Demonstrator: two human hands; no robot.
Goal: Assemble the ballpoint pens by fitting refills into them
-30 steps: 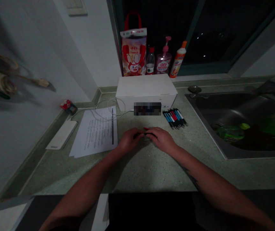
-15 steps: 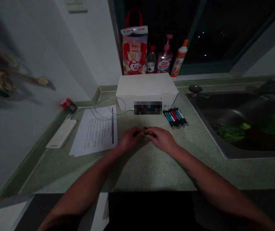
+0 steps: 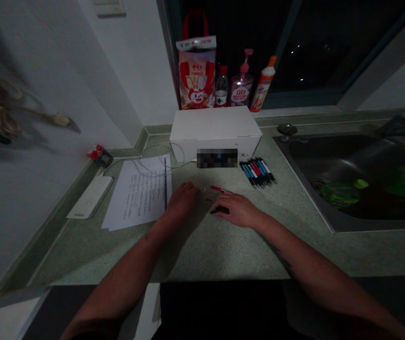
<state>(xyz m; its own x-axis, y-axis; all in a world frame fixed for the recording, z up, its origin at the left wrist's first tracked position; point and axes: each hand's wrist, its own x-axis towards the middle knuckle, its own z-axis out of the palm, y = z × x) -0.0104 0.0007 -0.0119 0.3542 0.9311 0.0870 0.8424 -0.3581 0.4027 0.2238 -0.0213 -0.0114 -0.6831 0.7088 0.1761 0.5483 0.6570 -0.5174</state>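
Observation:
On the countertop, my right hand (image 3: 238, 208) has its fingers curved over a dark, slim pen part (image 3: 219, 210), holding it low. A red pen barrel (image 3: 218, 188) lies just beyond those fingers. Two tiny pieces lie between my hands: a pale one (image 3: 205, 190) and a dark one (image 3: 208, 199). My left hand (image 3: 183, 199) rests at the right edge of the printed sheets (image 3: 142, 193), fingers bent and close together; whatever may be in them is hidden. Several pens (image 3: 257, 173) with blue, white and red barrels lie side by side at the right.
A white box (image 3: 216, 123) stands behind, with a pixelated patch before it. A white power bank-like slab (image 3: 91, 197) and a cable (image 3: 160, 172) lie left. Bottles and a bag (image 3: 197, 75) stand on the sill. The sink (image 3: 351, 184) is at the right.
My hands, together over a small dark item before, have moved apart. The left went left; the right keeps a dark pen part. The red barrel and small pieces now show on the counter.

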